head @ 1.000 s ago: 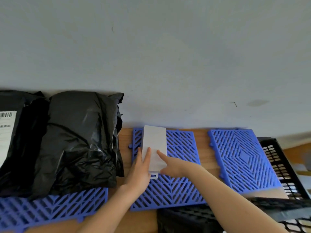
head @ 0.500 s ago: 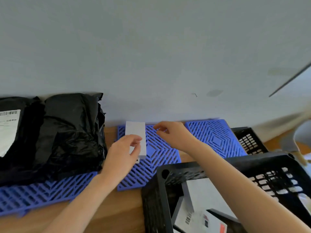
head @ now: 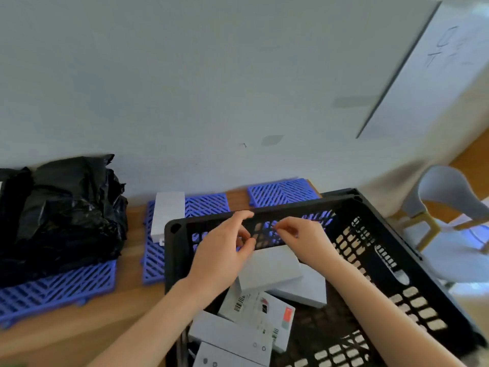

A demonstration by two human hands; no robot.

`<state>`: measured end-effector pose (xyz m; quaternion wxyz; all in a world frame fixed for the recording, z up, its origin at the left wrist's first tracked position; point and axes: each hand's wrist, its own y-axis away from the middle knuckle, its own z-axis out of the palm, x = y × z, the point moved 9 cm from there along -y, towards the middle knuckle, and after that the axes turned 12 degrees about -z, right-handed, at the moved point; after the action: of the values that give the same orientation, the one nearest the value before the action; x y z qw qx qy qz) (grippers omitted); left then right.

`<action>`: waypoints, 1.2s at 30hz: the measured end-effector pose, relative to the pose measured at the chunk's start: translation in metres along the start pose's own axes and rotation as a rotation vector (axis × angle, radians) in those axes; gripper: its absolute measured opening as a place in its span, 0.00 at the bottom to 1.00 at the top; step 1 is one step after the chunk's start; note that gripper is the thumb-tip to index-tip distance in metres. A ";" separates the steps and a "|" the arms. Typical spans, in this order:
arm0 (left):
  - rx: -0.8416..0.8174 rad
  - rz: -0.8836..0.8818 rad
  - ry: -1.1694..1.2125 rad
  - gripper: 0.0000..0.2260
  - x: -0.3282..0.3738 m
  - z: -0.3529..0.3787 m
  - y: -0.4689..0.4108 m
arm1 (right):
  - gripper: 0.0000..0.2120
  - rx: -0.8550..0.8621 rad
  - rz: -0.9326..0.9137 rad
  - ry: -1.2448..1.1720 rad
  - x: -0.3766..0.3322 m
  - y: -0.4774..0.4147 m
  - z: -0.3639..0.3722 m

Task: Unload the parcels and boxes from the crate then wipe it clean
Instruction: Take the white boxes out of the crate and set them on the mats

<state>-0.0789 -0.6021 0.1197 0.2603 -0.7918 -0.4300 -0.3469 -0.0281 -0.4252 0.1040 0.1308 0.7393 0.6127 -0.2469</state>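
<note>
Boxes of white card lie jumbled in the black crate, the top one just under both hands. The left hand and right hand hover over it with fingers loosely curled, gripping nothing that shows. It looks light, stiff and smooth, so I would pinch it across its long edges, thumb against fingers, since flat faces may slip; beyond the crate another box rests on a blue mat, with black bags further left.
</note>
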 end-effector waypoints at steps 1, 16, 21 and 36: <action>-0.033 -0.029 -0.042 0.22 -0.003 0.020 0.004 | 0.09 -0.028 0.043 0.018 0.021 0.007 0.007; -0.384 -0.531 -0.396 0.34 -0.115 0.155 0.027 | 0.36 -0.375 0.397 -0.124 0.144 0.058 0.124; -0.401 -0.573 -0.297 0.36 -0.116 0.157 0.030 | 0.38 -0.304 0.444 -0.228 0.145 0.057 0.116; 0.087 -0.133 -0.206 0.35 0.002 0.068 0.036 | 0.27 0.313 0.414 -0.574 0.121 0.078 -0.020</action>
<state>-0.0248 -0.5702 0.0749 0.2254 -0.7809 -0.5208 -0.2611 0.0673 -0.3302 0.0486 0.2297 0.7592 0.3440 -0.5025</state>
